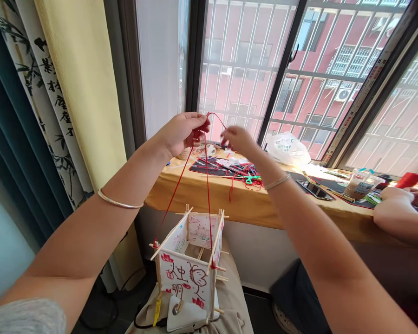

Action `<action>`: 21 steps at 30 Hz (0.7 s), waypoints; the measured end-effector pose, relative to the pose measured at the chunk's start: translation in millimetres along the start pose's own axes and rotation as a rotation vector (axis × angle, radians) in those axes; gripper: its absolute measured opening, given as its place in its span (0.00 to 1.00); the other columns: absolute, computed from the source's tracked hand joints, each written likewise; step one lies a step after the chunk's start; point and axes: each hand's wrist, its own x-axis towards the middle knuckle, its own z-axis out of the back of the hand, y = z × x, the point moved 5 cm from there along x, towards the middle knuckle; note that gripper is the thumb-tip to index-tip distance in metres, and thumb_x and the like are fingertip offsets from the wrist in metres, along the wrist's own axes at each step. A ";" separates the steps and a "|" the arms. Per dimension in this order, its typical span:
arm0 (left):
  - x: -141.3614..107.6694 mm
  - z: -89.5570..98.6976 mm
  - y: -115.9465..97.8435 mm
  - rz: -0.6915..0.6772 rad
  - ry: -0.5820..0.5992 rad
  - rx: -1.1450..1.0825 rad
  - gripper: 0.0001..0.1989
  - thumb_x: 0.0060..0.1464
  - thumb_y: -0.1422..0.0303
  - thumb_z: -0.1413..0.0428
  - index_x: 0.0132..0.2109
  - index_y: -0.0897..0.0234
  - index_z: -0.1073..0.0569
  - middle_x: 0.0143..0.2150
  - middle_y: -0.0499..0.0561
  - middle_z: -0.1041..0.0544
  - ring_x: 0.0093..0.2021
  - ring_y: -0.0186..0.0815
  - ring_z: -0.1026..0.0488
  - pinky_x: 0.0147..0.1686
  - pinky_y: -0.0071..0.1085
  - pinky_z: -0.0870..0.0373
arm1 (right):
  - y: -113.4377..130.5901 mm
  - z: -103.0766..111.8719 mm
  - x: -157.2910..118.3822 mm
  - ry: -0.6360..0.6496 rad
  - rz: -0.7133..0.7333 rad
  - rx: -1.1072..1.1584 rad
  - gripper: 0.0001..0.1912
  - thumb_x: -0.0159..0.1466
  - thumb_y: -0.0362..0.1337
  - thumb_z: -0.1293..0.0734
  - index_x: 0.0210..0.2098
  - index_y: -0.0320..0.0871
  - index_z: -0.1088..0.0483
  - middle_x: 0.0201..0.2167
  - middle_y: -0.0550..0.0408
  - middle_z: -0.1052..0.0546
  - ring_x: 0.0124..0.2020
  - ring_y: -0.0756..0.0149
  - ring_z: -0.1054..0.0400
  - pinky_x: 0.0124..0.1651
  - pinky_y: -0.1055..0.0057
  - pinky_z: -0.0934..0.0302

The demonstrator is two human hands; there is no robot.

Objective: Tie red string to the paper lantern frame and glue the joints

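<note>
My left hand (183, 134) is raised and closed around a thin red string (208, 185). Two strands run down from it to opposite corners of a square paper lantern (186, 264) with a frame of wooden sticks. The lantern's panels bear red flowers and black brush characters, and the string is knotted at its stick corners. An arc of the string leads across to my right hand (238, 141), whose fingertips are pinched on it. Both hands are well above the lantern, which stands over a beige cloth (230, 301).
A yellow-draped window ledge (209, 199) holds black mats, tangled red string, green-handled scissors (252, 180), a plastic bag (287, 148) and a plastic cup (362, 183). A co-worker's hand (393, 204) is at the right. Barred windows stand ahead, with curtains (80, 79) on the left.
</note>
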 end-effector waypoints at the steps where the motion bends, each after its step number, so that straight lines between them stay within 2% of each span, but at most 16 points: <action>1: -0.6 0.2 0.9 0.007 0.002 0.011 0.10 0.57 0.75 0.51 0.28 0.69 0.32 0.26 0.48 0.33 0.21 0.22 0.37 0.20 0.22 0.46 | -16.3 -21.4 -7.5 0.092 -0.042 -0.031 0.12 0.65 0.33 0.46 0.38 0.33 0.33 0.32 0.50 0.28 0.28 0.74 0.38 0.30 0.76 0.46; 3: -0.2 1.2 3.8 0.039 -0.003 0.034 0.10 0.56 0.76 0.51 0.27 0.69 0.32 0.25 0.48 0.32 0.20 0.22 0.37 0.21 0.23 0.45 | -44.1 -66.1 -26.5 0.253 -0.087 -0.063 0.10 0.61 0.35 0.38 0.30 0.34 0.30 0.27 0.52 0.28 0.27 0.71 0.37 0.29 0.74 0.47; 6: 3.3 4.0 8.8 0.086 -0.032 0.053 0.11 0.56 0.75 0.51 0.25 0.69 0.32 0.24 0.48 0.33 0.20 0.23 0.37 0.22 0.24 0.44 | -73.9 -128.2 -56.5 0.479 -0.139 -0.090 0.11 0.60 0.38 0.36 0.29 0.35 0.29 0.26 0.53 0.27 0.26 0.70 0.36 0.28 0.74 0.46; 8: 6.5 5.9 11.6 0.092 -0.052 0.052 0.12 0.56 0.76 0.51 0.24 0.69 0.32 0.24 0.48 0.33 0.20 0.23 0.37 0.22 0.25 0.44 | -85.3 -158.8 -71.3 0.588 -0.150 -0.101 0.12 0.61 0.40 0.36 0.32 0.36 0.29 0.29 0.53 0.27 0.27 0.71 0.36 0.29 0.74 0.43; 10: 9.9 6.7 14.9 0.088 -0.059 0.044 0.13 0.55 0.76 0.51 0.23 0.69 0.33 0.23 0.48 0.34 0.20 0.23 0.37 0.22 0.25 0.45 | -91.7 -180.2 -81.7 0.687 -0.147 -0.113 0.14 0.63 0.43 0.37 0.33 0.37 0.30 0.29 0.55 0.27 0.28 0.71 0.35 0.31 0.73 0.40; 13: 15.2 5.6 22.3 0.098 -0.061 0.045 0.13 0.56 0.76 0.52 0.23 0.69 0.33 0.22 0.48 0.34 0.19 0.22 0.38 0.21 0.24 0.45 | -95.8 -197.2 -91.0 0.774 -0.129 -0.126 0.14 0.64 0.43 0.38 0.33 0.37 0.31 0.31 0.57 0.28 0.31 0.69 0.33 0.36 0.69 0.37; 17: 18.3 2.7 30.4 0.120 -0.106 0.057 0.14 0.58 0.76 0.53 0.24 0.68 0.34 0.21 0.47 0.35 0.18 0.22 0.39 0.20 0.24 0.46 | -99.3 -202.5 -97.9 0.785 -0.114 -0.129 0.13 0.64 0.42 0.38 0.36 0.37 0.31 0.34 0.55 0.28 0.35 0.67 0.32 0.39 0.67 0.35; 21: 7.9 -7.8 14.4 0.013 -0.043 0.024 0.14 0.60 0.76 0.55 0.25 0.68 0.35 0.22 0.46 0.35 0.19 0.22 0.39 0.21 0.23 0.45 | -102.5 -198.1 -103.4 0.764 -0.107 -0.099 0.12 0.64 0.41 0.38 0.35 0.36 0.31 0.33 0.56 0.28 0.34 0.68 0.32 0.37 0.68 0.35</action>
